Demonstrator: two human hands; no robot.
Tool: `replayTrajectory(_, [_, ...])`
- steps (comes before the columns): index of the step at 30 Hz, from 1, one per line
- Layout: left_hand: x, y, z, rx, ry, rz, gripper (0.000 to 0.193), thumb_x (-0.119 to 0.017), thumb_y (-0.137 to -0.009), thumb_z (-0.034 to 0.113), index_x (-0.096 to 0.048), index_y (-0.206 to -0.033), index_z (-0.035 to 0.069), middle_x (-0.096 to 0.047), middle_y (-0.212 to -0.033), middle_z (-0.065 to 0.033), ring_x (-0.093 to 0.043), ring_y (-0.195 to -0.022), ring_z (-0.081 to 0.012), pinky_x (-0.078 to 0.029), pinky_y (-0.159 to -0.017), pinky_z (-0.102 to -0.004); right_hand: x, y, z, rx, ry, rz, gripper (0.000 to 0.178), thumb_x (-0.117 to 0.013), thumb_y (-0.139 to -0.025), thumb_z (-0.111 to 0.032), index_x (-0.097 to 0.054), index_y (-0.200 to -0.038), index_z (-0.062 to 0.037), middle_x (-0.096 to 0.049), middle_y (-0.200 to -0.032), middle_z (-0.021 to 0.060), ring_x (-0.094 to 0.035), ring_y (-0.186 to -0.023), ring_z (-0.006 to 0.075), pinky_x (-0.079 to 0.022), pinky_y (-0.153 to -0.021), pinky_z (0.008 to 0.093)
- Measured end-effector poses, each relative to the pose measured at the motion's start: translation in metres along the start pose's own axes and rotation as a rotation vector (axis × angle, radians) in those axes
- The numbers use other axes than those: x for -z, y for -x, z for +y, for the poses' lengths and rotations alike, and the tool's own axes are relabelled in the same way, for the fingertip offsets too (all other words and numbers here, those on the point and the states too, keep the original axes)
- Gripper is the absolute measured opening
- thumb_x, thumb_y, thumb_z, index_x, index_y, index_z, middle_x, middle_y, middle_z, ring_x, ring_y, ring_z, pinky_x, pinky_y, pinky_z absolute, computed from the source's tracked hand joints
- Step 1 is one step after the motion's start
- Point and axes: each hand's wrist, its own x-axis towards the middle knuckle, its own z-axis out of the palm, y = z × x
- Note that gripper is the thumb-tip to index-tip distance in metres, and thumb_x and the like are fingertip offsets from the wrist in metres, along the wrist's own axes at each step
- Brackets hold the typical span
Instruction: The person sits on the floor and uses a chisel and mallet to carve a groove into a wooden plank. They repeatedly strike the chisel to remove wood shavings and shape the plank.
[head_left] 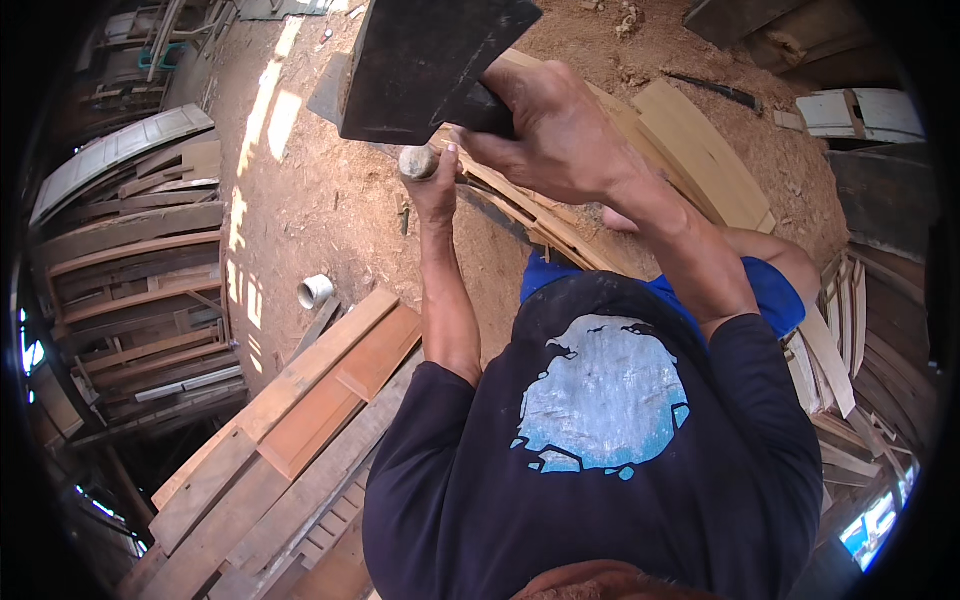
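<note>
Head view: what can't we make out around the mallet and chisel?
- Head view: top of the dark mallet block, cut by the upper edge.
- Head view: chisel blade below the round handle, hidden by the left hand.
- Head view: mallet handle, covered by the right hand.

Right hand [560,130] raises a dark mallet [425,60]; left hand [432,180] grips a chisel handle [417,162].

My right hand [560,130] grips a dark, matt wooden mallet [425,60]; my left hand [432,185] holds a smooth wooden handle [417,162]. Rough pale planks [690,150] upper right; dusty dirt floor [330,200].
</note>
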Motion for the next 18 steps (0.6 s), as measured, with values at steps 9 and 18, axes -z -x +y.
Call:
replayTrajectory(9, [0.003, 0.061, -0.043, 0.028, -0.464, -0.262, 0.028, -0.077, -0.081, 0.009, -0.063, -0.104, 0.002, -0.067, -0.09, -0.0055, -0.066, -0.087, -0.0185, -0.053, -0.084, -0.0353, -0.044, 0.029, 0.069, -0.205, 0.443, -0.432, 0.025, -0.071, -0.082, -0.021, -0.067, -0.103, -0.008, -0.069, -0.081, 0.0192, -0.07, -0.081, 0.0399, -0.054, -0.072, 0.0498])
replayTrajectory(18, [-0.018, 0.043, 0.004, 0.045, -0.19, -0.172, 0.025, -0.071, -0.081, 0.001, -0.066, -0.105, 0.002, -0.07, -0.096, -0.0056, -0.068, -0.092, -0.0185, -0.055, -0.086, -0.0337, -0.018, 0.02, 0.016, 0.025, 0.175, -0.127, 0.023, -0.068, -0.084, -0.019, -0.065, -0.105, -0.0094, -0.07, -0.086, 0.0175, -0.07, -0.085, 0.0381, -0.055, -0.071, 0.0483])
